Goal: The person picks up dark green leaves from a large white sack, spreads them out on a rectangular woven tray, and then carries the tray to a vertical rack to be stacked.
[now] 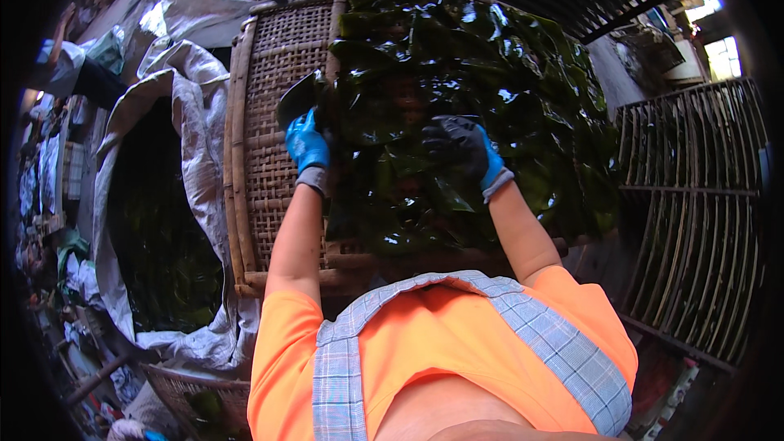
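Note:
Large wet, glossy dark green leaves (482, 57) overlap across the right part of a woven bamboo rack (282, 73). My left hand (308, 145), in a blue glove with dark fingers, is closed at the left edge of the leaf layer. A dark, shiny leaf edge (299, 98) seems to be gripped there. Over the middle of the layer, my right hand (465, 147) wears a black and blue glove. Its dark fingers are curled down against a leaf (453, 192); their tips blend into the dark surface.
Left of the rack, a pale plastic sack (200, 122) stands wide, holding more dark green leaves (163, 237). Slatted racks (694, 147) stand at the right. A wicker basket (204, 400) sits low at the left. Another person's arm (59, 37) shows at the far left.

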Available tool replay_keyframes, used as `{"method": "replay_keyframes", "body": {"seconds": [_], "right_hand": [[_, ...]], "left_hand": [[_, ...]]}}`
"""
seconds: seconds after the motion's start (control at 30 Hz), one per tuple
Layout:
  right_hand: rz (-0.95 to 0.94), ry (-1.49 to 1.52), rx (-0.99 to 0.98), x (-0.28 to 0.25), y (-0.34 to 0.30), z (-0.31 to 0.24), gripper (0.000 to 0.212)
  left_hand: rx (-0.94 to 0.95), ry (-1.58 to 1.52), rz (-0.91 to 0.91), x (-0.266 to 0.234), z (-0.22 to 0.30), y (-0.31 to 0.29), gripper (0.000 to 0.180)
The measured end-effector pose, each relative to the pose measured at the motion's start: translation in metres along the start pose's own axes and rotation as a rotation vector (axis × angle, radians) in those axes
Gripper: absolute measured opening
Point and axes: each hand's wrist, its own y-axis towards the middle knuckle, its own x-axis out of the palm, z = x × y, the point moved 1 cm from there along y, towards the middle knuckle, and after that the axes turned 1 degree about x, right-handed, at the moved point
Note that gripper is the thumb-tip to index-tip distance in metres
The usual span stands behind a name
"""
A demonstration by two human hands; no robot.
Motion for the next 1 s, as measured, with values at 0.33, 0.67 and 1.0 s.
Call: {"method": "replay_keyframes", "body": {"seconds": [0.33, 0.67, 1.0], "right_hand": [[0.097, 0.033, 0.056, -0.013, 0.083, 0.014, 0.038], [0.253, 0.091, -0.186, -0.046, -0.056, 0.024, 0.035], [0.233, -0.516, -0.372, -0.036, 0.015, 0.033, 0.035]], "left_hand": [[0.074, 0.477, 0.191, -0.085, 0.033, -0.011, 0.029], [0.006, -0.178, 0.098, -0.110, 0.061, -0.129, 0.040], [-0.347, -0.564, -0.384, -0.083, 0.052, -0.152, 0.021]]}}
